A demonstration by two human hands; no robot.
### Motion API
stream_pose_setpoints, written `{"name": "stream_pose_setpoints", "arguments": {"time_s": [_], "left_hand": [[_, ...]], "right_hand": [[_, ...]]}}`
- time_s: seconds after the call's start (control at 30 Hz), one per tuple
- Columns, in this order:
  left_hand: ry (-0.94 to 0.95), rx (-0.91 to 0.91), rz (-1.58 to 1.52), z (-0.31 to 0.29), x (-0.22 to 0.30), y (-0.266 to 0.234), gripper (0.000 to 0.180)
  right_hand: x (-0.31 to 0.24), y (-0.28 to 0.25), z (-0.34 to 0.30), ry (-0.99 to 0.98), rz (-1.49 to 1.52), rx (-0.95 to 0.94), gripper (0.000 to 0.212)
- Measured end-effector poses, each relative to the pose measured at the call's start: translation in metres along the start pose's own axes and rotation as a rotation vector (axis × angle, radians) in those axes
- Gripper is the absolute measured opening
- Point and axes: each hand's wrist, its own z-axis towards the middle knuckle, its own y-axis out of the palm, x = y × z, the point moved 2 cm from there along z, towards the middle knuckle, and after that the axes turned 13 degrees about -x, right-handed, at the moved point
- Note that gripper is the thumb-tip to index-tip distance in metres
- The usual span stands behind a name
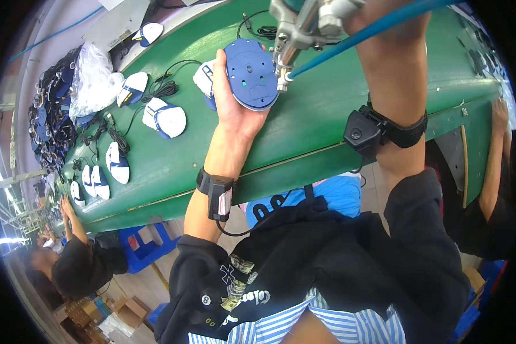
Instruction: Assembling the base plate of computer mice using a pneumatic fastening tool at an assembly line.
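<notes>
Left hand [238, 114]: gripping computer mouse [250, 80], navy underside up.
Right hand [379, 16]: beyond mouse, rightward; cannot tell whether closed.
Blue hose [350, 42]: right of mouse.

Left grip [239, 112] cradling, palm up, thumb [219, 67] straight, right forearm [394, 77] raised high

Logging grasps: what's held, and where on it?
Left hand: blue oval plastic mouse, by its left edge (thumb) and near end (palm). Right hand: partly cut off; can't tell.
</notes>
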Motion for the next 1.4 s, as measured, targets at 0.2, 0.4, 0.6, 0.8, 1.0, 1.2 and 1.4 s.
{"name": "stream_pose_setpoints", "arguments": {"time_s": [0.2, 0.4, 0.6, 0.8, 1.0, 1.2, 1.4], "left_hand": [[-0.029, 0.032, 0.147, 0.005, -0.010, 0.021, 0.056], [-0.037, -0.002, -0.026, 0.006, -0.009, 0.002, 0.066], [0.013, -0.002, -0.076, 0.014, -0.010, -0.013, 0.069], [-0.002, -0.033, -0.116, 0.011, -0.007, -0.010, 0.066], [0.010, -0.030, -0.194, 0.004, -0.004, -0.011, 0.059], [-0.025, -0.056, -0.274, 0.011, -0.010, -0.010, 0.060], [-0.071, -0.123, -0.335, 0.005, 0.002, -0.006, 0.061]], "right_hand": [[-0.039, -0.010, -0.055, 0.108, -0.159, 0.294, 0.027], [-0.033, 0.001, -0.084, 0.218, -0.603, 0.545, 0.030], [-0.031, 0.018, -0.099, 0.400, -0.971, 0.711, 0.035], [-0.029, -0.001, -0.119, 0.271, -0.617, 0.403, 0.040], [-0.027, -0.007, -0.139, 0.255, -0.289, 0.148, 0.048], [-0.026, -0.030, -0.140, 0.418, 0.587, 0.839, 0.040], [0.002, 0.024, -0.041, 0.141, 0.889, 0.041, 0.025]]}}
